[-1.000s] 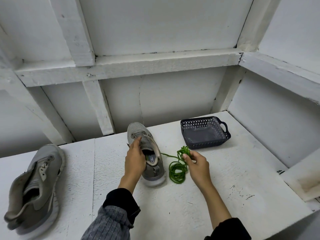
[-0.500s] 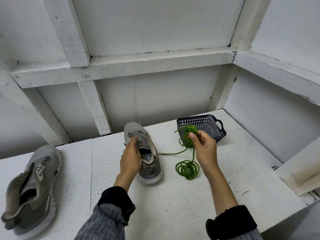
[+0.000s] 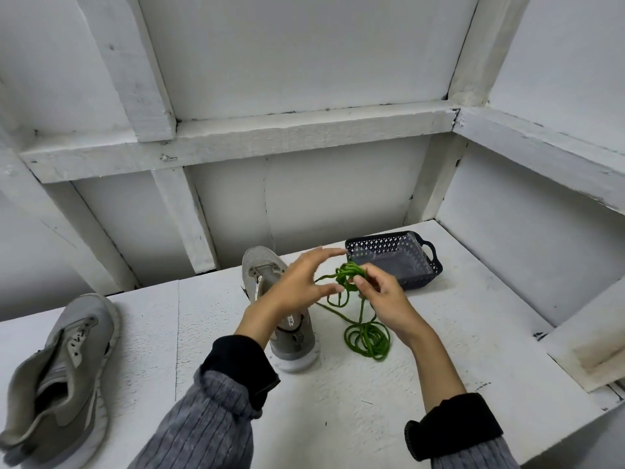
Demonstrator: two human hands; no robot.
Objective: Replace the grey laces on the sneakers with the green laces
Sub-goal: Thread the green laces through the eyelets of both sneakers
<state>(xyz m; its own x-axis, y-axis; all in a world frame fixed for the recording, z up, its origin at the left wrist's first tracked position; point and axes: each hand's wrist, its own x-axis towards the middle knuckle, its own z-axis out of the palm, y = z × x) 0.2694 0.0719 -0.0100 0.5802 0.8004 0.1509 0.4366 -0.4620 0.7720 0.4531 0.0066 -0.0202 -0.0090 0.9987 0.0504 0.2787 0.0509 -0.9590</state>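
Observation:
A grey sneaker (image 3: 267, 275) without laces stands upright in the middle of the white table, toe pointing away. A second grey sneaker (image 3: 64, 367), also unlaced, lies at the left edge. My right hand (image 3: 382, 299) pinches a bunch of green laces (image 3: 348, 275) lifted above the table, while more green lace (image 3: 367, 338) trails down into a coil beside the middle sneaker. My left hand (image 3: 301, 282) hovers above that sneaker with fingers spread, its fingertips at the raised laces.
A dark blue perforated basket (image 3: 419, 255) sits at the back right of the white table (image 3: 338, 401). White framed walls close in behind and on the right. A white ledge (image 3: 588, 350) juts in at the right.
My left hand has let go of the middle sneaker and risen toward the green laces. My right hand stays raised with the bunch of laces, and the coil still rests on the table.

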